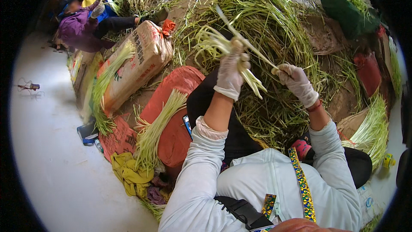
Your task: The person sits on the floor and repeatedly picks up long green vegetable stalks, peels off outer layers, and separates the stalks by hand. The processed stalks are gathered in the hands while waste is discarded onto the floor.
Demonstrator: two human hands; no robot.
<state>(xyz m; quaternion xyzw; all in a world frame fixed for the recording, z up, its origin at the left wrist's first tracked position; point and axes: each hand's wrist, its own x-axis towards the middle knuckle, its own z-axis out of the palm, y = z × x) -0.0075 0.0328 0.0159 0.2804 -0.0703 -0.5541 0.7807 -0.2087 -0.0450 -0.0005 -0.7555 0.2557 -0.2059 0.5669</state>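
My left hand (230,71), in a thin whitish glove, is closed around a small bundle of pale green stalks (254,82). Leafy ends stick out above the fist and pale cut-looking ends below it. To its right, my right hand (293,80), gloved too, pinches the lower end of one long pale stalk (256,49). That stalk slants up to the left, past the left fist, and is a little blurred. Beneath both hands spreads a heap of loose green leaves and stalks (267,16).
Sorted stalks (164,122) lie on a red sack (183,80) at my left; more stalks (109,87) rest on a printed woven sack (145,54). Another bunch (370,135) lies at right. A green sack (347,13) stands far right. A person (77,25) sits far left.
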